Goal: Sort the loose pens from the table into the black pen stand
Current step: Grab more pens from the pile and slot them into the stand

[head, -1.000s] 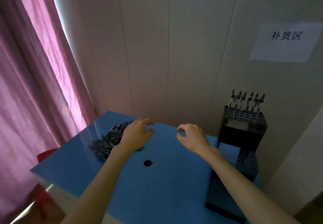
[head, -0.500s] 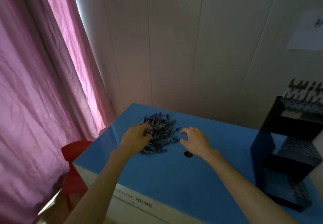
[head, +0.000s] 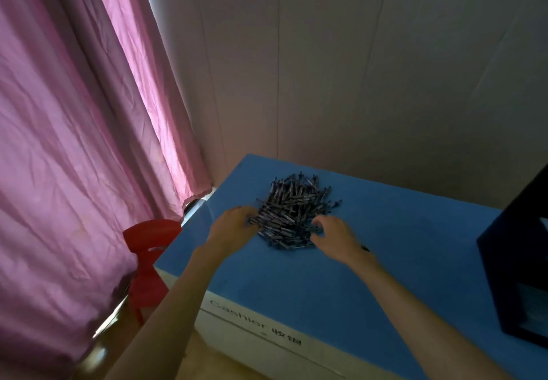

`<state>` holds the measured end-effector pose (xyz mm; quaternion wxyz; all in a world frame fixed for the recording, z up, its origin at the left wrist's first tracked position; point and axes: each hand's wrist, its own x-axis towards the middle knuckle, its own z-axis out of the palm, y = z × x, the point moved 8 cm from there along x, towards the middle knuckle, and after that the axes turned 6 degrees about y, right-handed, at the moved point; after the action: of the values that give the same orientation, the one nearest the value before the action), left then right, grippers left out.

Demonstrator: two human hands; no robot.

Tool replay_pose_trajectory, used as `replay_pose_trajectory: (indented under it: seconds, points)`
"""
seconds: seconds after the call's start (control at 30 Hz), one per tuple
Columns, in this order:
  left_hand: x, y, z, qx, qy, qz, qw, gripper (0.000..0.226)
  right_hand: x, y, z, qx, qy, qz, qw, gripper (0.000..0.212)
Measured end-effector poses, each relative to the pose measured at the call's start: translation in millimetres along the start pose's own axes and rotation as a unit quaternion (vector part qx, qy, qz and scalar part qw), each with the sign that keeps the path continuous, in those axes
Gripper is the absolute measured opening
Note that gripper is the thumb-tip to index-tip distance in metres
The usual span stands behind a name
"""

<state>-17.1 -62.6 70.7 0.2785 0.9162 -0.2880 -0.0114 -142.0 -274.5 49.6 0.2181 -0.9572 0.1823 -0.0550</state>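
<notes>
Reaching forward over the blue table [head: 296, 284], both bare forearms extend to a heap of loose pens [head: 292, 212]: the left hand [head: 234, 227] lies at the heap's left edge, fingertips in among the pens, and the right hand [head: 333, 232] curls its fingers into the right edge; whether either actually pinches a pen cannot be told. Beyond, the black pen stand [head: 516, 267] sits at the table's right, well apart from the heap, with a red chair [head: 148, 249] and pink curtain [head: 74, 112] left
</notes>
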Motion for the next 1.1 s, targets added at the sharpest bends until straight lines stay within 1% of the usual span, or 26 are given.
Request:
replay_pose_trajectory:
  seconds: [0.3, 0.47, 0.6, 0.63, 0.73, 0.8, 1.0, 1.1]
  points:
    - [66.5, -52.9, 27.5, -0.001, -0.069, -0.013, 0.998, 0.022, 65.6, -8.2, 36.8, 0.017, 0.008, 0.051, 0.999, 0.036]
    - [113.0, -72.3, 41.5, -0.009, -0.073, -0.045, 0.996, 0.021, 98.5, -2.0, 42.7, 0.043, 0.031, 0.08, 0.995, 0.036]
    - [143.4, -90.3, 53.2, -0.014, -0.068, -0.08, 0.994, 0.008, 117.0, -1.4, 49.0, 0.057, 0.035, 0.102, 0.993, 0.042]
    - [150.8, -94.4, 56.0, -0.02, -0.068, -0.092, 0.993, 0.009, 122.7, -1.5, 50.8, 0.058, 0.036, 0.102, 0.992, 0.044]
    - [175.4, -106.1, 71.6, -0.051, -0.075, -0.136, 0.987, 0.023, 141.9, -0.6, 54.8, 0.063, 0.043, 0.101, 0.992, 0.045]
    - [193.3, -111.7, 88.0, -0.05, -0.087, -0.15, 0.984, 0.03, 154.6, 1.7, 56.0, 0.064, 0.053, 0.103, 0.991, 0.047]
    - [231.1, -110.6, 140.9, -0.01, -0.136, -0.133, 0.982, 0.054, 179.6, 10.5, 66.3, 0.068, 0.076, 0.111, 0.989, 0.049]
    - [239.0, -105.0, 154.4, 0.028, -0.139, -0.129, 0.982, 0.052, 183.8, 13.5, 70.3, 0.064, 0.083, 0.107, 0.989, 0.049]
